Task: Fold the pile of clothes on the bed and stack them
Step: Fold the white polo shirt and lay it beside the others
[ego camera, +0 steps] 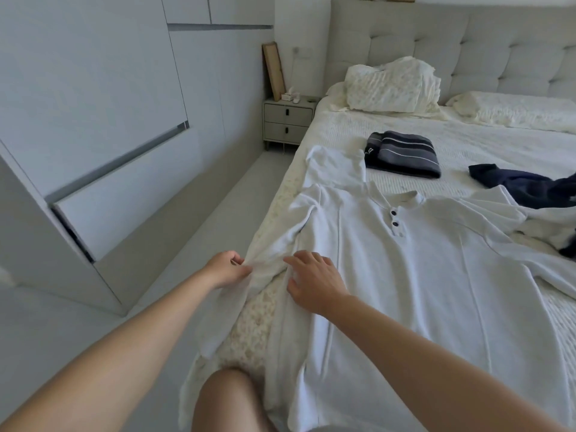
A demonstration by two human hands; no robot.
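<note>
White henley shirt [420, 275] lies face up, spread flat on the bed [467, 145], along its left edge near the foot. Long axis runs foot to head: collar points toward the headboard [436, 42], hem hangs off the near edge by the person's knee [224, 397]. Plain pale fabric, ribbed band collar, short placket with two dark buttons, vertical seam lines down the front. Its left sleeve drapes over the bed's left edge; the right sleeve stretches toward the right edge, lightly wrinkled.

Left hand [226, 269]: fingers pinching a bunch of the left sleeve at the bed's left edge. Right hand [311, 282]: fingers spread and mostly straight, pressing flat on the shirt's side just beside the left hand, holding nothing.

Folded striped garment [403, 154], navy and grey with thin white lines, sits mid-bed beyond the collar, apart from it. Another white garment [336, 163] lies just left of the folded one, touching it, near the left edge. Dark navy clothing [523, 185] lies crumpled toward the right edge, overlapping the shirt's right sleeve area.

Rumpled pillows [392, 85] against the tufted grey headboard. Nightstand [288, 121] with two drawers off the bed's head-left corner; a framed board [274, 71] leans on the wall above it. Wardrobe [93, 120] fronts on the left.
</note>
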